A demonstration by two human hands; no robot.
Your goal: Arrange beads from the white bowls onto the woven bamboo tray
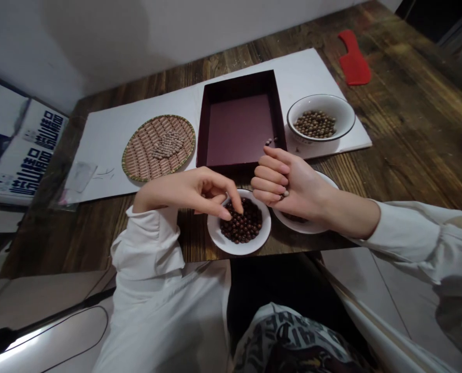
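Note:
My left hand [205, 192] reaches over a white bowl [214, 235] of dark red-brown beads [241, 228], its thumb and index finger apart at the beads. To the right, my right hand [283, 181] is curled with the palm side up, and a small pale bead [284, 194] shows at its fingertips. Under that hand sits a second white bowl [326, 181], mostly hidden. Behind both hands lies a dark maroon box [242, 129] with a few small beads [268, 142] in its near right corner. An enamel bowl [343, 116] at the right holds olive-brown beads [315, 124].
A round woven tray [137, 150] with a cluster of pale beads rests at the left on a white board [102, 134]. Beside it is a clear plastic bag [79, 178]. A red comb-like piece [355, 62] lies at the back right of the wooden table [405, 119].

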